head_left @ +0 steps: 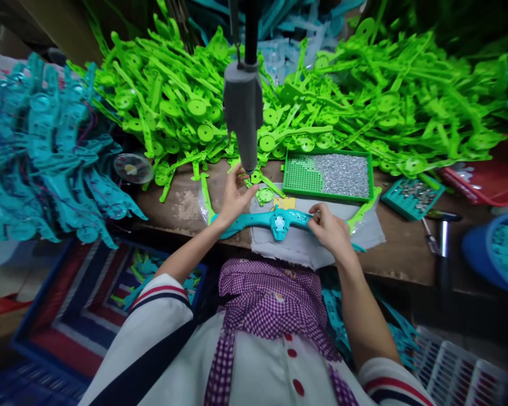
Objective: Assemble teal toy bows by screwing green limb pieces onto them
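A long teal plastic part (275,221) with a rounded hub in its middle lies across a white cloth (296,245) at the bench's near edge. My right hand (330,231) is closed, pinching the part's right arm. My left hand (233,197) rests on its left end, fingers curled up toward the tip of a grey powered screwdriver (242,110) that hangs from above; something small may be in the fingertips, I cannot make it out. Behind the teal part lie a green part (264,195) and a yellow piece (284,202).
A green tray of small silver screws (328,175) sits just behind the cloth. Heaps of green parts (364,96) cover the back of the bench, and teal parts (46,152) pile up on the left. A smaller teal tray (411,195), a red tray (491,180) and a blue tub (497,254) stand at right.
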Demonstrator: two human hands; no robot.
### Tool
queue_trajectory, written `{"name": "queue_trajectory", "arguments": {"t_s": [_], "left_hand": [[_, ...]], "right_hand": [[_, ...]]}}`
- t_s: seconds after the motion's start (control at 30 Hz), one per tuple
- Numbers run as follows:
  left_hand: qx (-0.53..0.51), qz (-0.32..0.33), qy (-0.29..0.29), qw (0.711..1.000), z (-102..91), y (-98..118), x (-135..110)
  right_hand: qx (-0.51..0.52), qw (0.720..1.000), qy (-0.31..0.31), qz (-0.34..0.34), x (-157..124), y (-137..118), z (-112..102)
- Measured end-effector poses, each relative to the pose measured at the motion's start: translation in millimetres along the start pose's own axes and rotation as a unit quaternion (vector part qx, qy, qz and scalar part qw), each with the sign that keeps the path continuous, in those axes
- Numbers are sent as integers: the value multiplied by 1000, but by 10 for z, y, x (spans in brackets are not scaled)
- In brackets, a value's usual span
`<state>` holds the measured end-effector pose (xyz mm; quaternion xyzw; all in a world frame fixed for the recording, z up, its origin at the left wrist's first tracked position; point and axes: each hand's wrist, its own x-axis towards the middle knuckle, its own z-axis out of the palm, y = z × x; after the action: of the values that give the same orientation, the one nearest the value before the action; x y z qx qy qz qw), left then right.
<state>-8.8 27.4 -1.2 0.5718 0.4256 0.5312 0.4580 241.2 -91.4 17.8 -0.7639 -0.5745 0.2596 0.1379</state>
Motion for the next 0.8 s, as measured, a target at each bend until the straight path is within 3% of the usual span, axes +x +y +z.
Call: {"name": "queue_trajectory", "arguments": {"t_s": [0.13,0.2,0.3,0.33,0.37,0.4,0.43,0.47,0.5,0.63,0.73,0.8], "left_hand": [[155,41,-25,987,-380,84,-264],[232,58,9,971,-641,119,-451],[287,31,111,951,-1006,44,-741],[282,7,134,950,-1093,-11,-824],[264,-24,148,953,-1154,-72,-893],[236,-58,154,958,-1189,-131,-947],[201,-94,155,963,-1197,-181,-986],[162,-126,156,966,-1184,-216,-1014],[123,-152,158,968,-1155,-233,-1034],[-7,-212,163,964,-1026,-127,-1145],[-66,-248,160,953,-1018,63,-1290],[-90,-261,158,948,-1030,190,-1360]], "right_hand": [[-39,999,-3,-8,30,38,30],[-9,1000,0,-16,-35,77,18],[126,987,86,-45,-301,-4,74],[184,973,130,-45,-418,-94,139],[254,957,135,-35,-534,-216,234],[349,935,59,-31,-638,-363,358],[448,891,-74,-12,-720,-523,504],[530,823,-200,31,-773,-685,663],[554,795,-242,44,-797,-836,822],[633,718,-270,105,-694,-1189,1259],[697,628,-294,181,-613,-1214,1320],[712,601,-299,204,-608,-1200,1296]]}}
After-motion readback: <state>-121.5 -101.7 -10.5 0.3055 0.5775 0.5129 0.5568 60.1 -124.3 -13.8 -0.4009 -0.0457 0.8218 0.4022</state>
